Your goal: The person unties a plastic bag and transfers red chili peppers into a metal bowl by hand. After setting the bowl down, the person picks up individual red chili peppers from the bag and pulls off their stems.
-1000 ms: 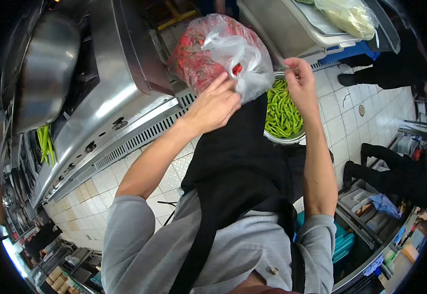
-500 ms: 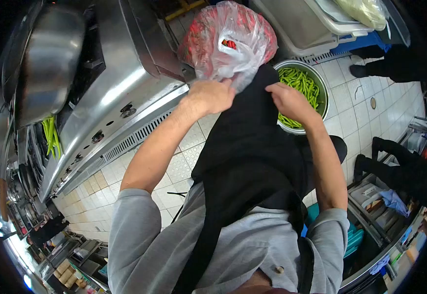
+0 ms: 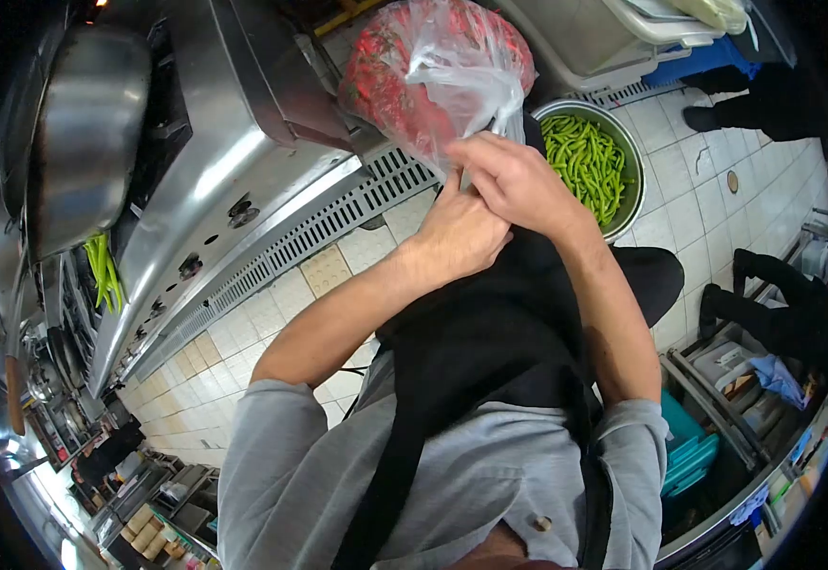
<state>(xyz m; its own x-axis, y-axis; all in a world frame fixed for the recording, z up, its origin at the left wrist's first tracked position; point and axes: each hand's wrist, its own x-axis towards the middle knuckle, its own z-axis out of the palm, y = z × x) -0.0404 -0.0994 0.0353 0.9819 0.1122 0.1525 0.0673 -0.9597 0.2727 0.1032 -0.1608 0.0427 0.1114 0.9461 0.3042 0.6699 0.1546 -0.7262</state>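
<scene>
At the near end of the plastic bag (image 3: 438, 71), both hands are brought together: the left hand (image 3: 466, 237) is held with fingers curled, the right hand (image 3: 518, 185) with fingers bent, its fingertips touching the plastic; whether either grips it cannot be told. Red contents are enclosed. Right of the bag, green peppers (image 3: 585, 166) are held by a metal bowl (image 3: 638, 195); beyond the bowl, a pale bin (image 3: 571, 43) is seen.

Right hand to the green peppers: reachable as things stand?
Probably yes. The right hand is close by, and the green peppers look largely uncovered in their open metal bowl. It's at the plastic bag now, and the bowl seems lower, so leaning may be needed.
</scene>
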